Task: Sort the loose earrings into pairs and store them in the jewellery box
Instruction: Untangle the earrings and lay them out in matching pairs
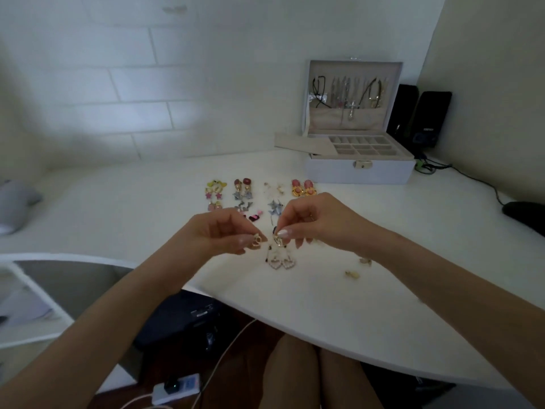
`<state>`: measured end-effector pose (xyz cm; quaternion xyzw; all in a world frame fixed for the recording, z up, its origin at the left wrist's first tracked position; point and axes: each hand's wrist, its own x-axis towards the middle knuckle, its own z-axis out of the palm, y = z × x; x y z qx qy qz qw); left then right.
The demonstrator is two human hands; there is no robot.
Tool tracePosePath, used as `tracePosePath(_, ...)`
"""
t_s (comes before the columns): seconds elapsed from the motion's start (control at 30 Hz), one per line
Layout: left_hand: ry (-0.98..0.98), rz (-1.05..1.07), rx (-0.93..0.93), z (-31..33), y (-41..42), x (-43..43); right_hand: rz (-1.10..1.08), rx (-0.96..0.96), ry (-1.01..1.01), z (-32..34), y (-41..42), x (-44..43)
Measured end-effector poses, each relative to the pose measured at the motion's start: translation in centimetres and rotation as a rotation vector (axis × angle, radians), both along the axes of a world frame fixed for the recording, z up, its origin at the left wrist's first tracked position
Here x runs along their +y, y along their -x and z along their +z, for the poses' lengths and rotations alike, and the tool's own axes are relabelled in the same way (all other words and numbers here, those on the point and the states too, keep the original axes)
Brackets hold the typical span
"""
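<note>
My left hand [219,231] pinches a small gold earring [256,241] just above the white desk. Beside it my right hand [312,218] pinches a matching gold earring [277,240]. Under them lies a pair of pearl heart earrings [280,261]. Behind the hands, earrings lie in paired rows: a yellow-and-pink pair [215,190], a maroon pair [242,188], a pale pair [274,188] and an orange-pink pair [303,188]. Two loose gold earrings [352,274] lie to the right. The grey jewellery box [359,171] stands open at the back right, its compartments showing.
Necklaces hang inside the box lid [352,93]. Two black speakers [421,116] stand behind the box, and a black mouse [525,214] with its cable lies at the far right. The desk's curved front edge [295,326] runs below my arms.
</note>
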<state>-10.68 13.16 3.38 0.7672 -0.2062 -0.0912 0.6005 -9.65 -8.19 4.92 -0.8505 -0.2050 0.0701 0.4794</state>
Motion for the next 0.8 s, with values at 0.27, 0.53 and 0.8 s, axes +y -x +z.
tracePosePath(0.27, 0.089, 0.145, -0.006, -0.3, -0.1, 2.0, 0.1, 0.08, -0.142, 0.3, -0.7, 3.4)
tracePosePath(0.53, 0.117, 0.294, -0.088, -0.5, -0.7, 2.1, 0.131, 0.154, -0.271, 0.0, -0.8, 4.7)
tracePosePath(0.8, 0.148, 0.263, -0.118, -0.5, -1.1, 2.1, 0.036, 0.013, -0.364, -0.8, -0.8, 4.9)
